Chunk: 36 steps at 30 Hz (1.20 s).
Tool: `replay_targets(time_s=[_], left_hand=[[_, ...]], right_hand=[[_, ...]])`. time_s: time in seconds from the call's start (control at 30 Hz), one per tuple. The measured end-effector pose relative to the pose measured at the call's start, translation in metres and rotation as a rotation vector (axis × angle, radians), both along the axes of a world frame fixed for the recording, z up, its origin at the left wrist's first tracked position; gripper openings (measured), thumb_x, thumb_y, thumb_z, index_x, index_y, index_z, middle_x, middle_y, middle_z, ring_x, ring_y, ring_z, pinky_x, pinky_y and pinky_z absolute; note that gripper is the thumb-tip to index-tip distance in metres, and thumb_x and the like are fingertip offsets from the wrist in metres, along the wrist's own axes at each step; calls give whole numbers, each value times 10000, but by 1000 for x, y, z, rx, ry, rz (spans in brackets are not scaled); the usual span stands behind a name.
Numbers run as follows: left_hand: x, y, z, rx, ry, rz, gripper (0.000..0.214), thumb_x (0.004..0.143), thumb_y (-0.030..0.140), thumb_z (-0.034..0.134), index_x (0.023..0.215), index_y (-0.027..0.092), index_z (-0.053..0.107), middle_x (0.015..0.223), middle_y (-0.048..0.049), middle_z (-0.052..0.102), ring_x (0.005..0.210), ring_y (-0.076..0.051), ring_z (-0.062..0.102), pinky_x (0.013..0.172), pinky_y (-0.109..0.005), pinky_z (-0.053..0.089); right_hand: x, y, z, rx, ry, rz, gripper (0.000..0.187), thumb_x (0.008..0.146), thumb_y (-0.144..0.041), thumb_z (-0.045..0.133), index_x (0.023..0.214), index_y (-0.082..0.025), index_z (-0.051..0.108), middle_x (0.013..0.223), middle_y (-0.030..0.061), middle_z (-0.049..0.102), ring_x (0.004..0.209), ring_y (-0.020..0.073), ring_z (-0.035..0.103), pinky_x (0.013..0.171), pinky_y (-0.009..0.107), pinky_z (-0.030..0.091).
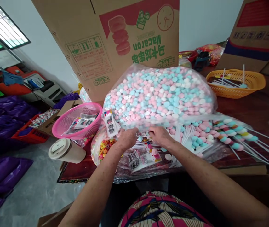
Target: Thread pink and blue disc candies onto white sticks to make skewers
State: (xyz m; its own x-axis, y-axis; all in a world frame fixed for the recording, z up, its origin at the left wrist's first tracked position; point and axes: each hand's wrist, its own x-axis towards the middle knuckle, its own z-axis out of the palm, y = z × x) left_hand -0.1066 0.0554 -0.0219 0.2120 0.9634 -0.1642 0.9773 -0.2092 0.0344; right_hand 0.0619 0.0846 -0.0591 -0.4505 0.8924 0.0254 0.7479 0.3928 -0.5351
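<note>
A big clear plastic bag (pixel 158 94) full of pink, blue and white round candies lies on the table in front of me. My left hand (pixel 128 138) and my right hand (pixel 160 136) are both closed on the bag's near edge, a short gap apart. Below them, printed wrappers (pixel 144 160) and a few loose candies rest on clear plastic. White sticks (pixel 186 138) lie beside my right wrist. Further right are candy skewers (pixel 237 132) with twisted colours. More wrappers (pixel 111 124) lean on the bag left of my left hand.
At the left stand a pink basket (pixel 62 121) with packets and a lidded beige cup (pixel 67 151) near the table edge. A tall cardboard box (pixel 82 34) rises behind the bag. A yellow basket (pixel 254 83) with sticks sits at the right.
</note>
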Motion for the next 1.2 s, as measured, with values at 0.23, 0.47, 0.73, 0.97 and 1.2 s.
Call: replay_targets(time_s=[0.23,0.47,0.73,0.97,1.2], left_hand=[[28,-17,-1,139,-281,-61,251,775,311,644,997,194,632,1040,-72,657,1013,-255,564,994,-474,320],[24,-33,-12,-301,-960,-80,243,801,376,566,745,149,634,674,10,609,646,-122,533,614,-219,415],[35,-52,-32,-35,-954,159,274,727,436,638,787,179,564,680,18,543,593,-115,483,548,-215,391],[51,-60,-31,140,-755,-97,294,854,363,468,641,186,565,562,17,523,536,-115,473,538,-222,381],[36,-64,-38,342,-872,-229,184,902,273,452,910,224,629,827,-26,693,794,-162,629,746,-296,486]], right_hand=[[30,-9,16,-129,172,24,222,807,-333,506,716,-170,625,565,-27,533,549,112,474,511,214,319],[44,-44,13,-176,540,113,171,795,-314,514,749,-163,578,669,-15,529,627,112,460,568,220,348],[31,-67,-12,15,493,-102,313,839,-318,450,570,-189,355,565,-32,418,551,90,377,520,219,281],[88,-69,-15,124,290,-393,489,937,-380,300,505,-176,402,494,-26,408,488,84,400,469,196,300],[253,-80,-27,320,-109,-730,286,829,-195,475,553,-175,548,637,97,511,670,211,466,593,345,310]])
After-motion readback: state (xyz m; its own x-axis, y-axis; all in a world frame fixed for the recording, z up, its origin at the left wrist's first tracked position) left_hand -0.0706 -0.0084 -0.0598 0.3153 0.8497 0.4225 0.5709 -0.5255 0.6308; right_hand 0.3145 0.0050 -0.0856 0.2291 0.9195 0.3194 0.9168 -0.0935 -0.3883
